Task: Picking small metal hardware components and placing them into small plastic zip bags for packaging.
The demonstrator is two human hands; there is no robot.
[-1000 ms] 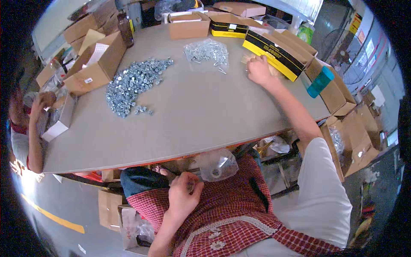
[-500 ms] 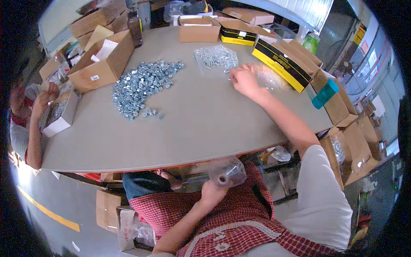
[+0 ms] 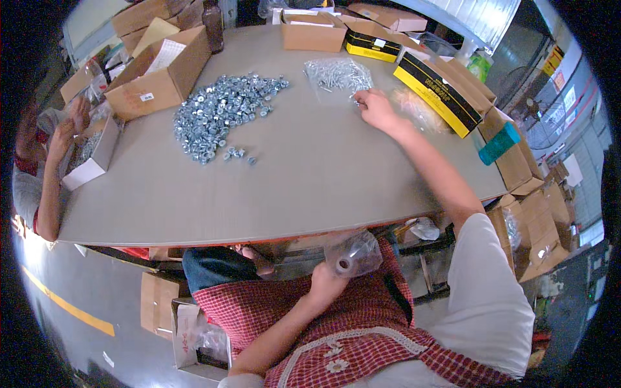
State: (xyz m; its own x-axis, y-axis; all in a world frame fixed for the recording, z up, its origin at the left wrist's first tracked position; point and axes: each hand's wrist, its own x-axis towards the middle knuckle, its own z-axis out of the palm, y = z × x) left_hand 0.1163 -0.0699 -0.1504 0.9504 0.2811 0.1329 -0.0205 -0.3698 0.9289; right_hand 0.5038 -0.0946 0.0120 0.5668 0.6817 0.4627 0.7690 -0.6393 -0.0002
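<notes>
My left hand [image 3: 328, 284] is closed round a clear plastic bag [image 3: 362, 252] in front of the apron, below the table's front edge. A round, dark-rimmed opening shows at the bag's near end. Across the table, my right hand [image 3: 378, 111] has its fingertips pinched together at the near right edge of a pile of small silver screws [image 3: 339, 74], lying on clear plastic. A tiny shiny piece shows at those fingertips, too small to make out. Left of the screws spreads a large heap of silver flanged nuts [image 3: 223, 113], with several loose ones at its near end.
A black and yellow box [image 3: 436, 94] and a filled clear bag [image 3: 417, 110] lie right of my right hand. A teal cylinder [image 3: 499, 143] rests by the right edge. At far left, another person's hands [image 3: 68, 126] work over a white box [image 3: 90, 169]. Cardboard boxes [image 3: 314, 35] line the back.
The whole view has shifted, so the table sits higher in the picture. My right fingers are drawn closer together beside the screws. The left hand still holds the bag.
</notes>
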